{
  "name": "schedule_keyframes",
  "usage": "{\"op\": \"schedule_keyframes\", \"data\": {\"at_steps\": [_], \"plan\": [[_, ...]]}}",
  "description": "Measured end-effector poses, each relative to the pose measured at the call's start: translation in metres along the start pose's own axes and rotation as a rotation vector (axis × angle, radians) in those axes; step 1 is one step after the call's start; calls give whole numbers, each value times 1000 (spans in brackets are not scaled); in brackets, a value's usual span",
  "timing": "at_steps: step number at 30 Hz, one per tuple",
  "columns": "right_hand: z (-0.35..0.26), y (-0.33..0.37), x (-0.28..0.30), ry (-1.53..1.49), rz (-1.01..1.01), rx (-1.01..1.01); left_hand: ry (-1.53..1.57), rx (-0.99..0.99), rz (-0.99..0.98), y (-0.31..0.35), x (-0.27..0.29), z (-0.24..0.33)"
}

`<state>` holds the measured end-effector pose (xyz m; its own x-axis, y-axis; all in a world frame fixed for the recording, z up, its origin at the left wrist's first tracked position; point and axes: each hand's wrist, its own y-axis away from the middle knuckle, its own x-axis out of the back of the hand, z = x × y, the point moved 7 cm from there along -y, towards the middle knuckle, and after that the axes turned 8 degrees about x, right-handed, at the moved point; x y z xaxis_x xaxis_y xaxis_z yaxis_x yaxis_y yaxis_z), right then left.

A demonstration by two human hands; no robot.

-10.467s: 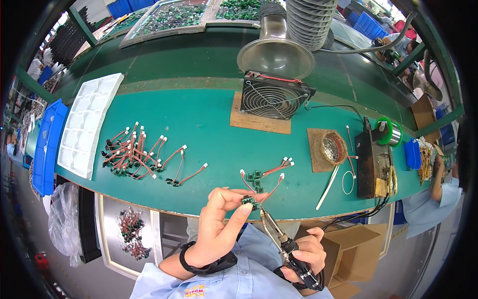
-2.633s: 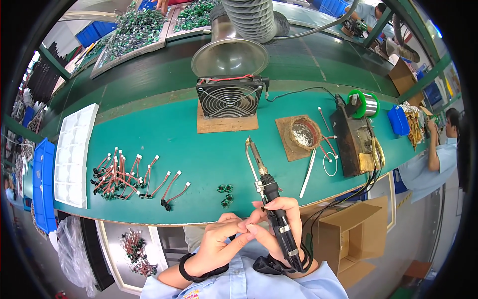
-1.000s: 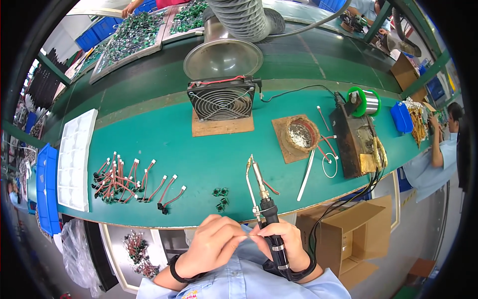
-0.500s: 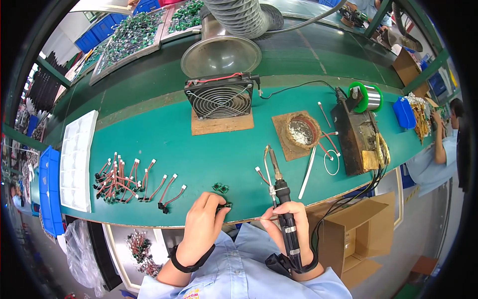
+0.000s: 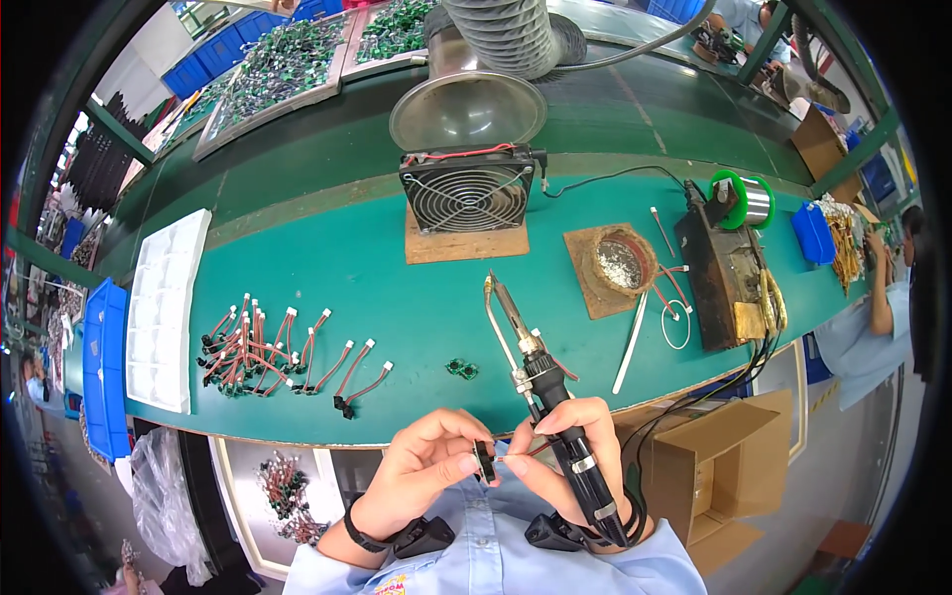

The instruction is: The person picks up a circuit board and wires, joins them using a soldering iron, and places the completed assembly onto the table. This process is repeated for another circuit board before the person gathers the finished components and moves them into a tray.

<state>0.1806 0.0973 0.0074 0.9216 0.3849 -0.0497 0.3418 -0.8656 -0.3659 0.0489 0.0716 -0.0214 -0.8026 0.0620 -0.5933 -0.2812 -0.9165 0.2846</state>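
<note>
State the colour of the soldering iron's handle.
The soldering iron's handle is mainly black, best seen in the head view.

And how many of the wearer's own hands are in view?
2: the left hand, at the near edge of the green bench, pinching a small dark part; the right hand, beside it, holding a soldering iron. Neither is hidden.

A small, dark green-and-black circuit board point(image 5: 484, 462) stood on edge at lower centre, pinched in the left fingers point(image 5: 448, 470). A thin reddish wire point(image 5: 540, 449) ran from the right fingers point(image 5: 580, 413) toward it, contact unclear. The black-handled soldering iron point(image 5: 563, 409), held in those same fingers, slanted up-left, its metal tip near mid-frame.
</note>
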Motion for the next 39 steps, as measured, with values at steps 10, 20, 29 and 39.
{"op": "schedule_keyframes", "data": {"at_steps": [10, 20, 29, 39], "plan": [[-22, -11, -19, 175, -70, 92, 255, 106, -209, 7, 2, -8], [-35, -16, -18, 316, -24, 211, 148, -13, -155, 8, 5, -3], [-33, -15, -15, 296, -2, 208, 84, -33, -135, 9, 7, -3], [-33, -18, -13, 289, -8, 211, 66, -53, -116, 7, 4, 0]]}}
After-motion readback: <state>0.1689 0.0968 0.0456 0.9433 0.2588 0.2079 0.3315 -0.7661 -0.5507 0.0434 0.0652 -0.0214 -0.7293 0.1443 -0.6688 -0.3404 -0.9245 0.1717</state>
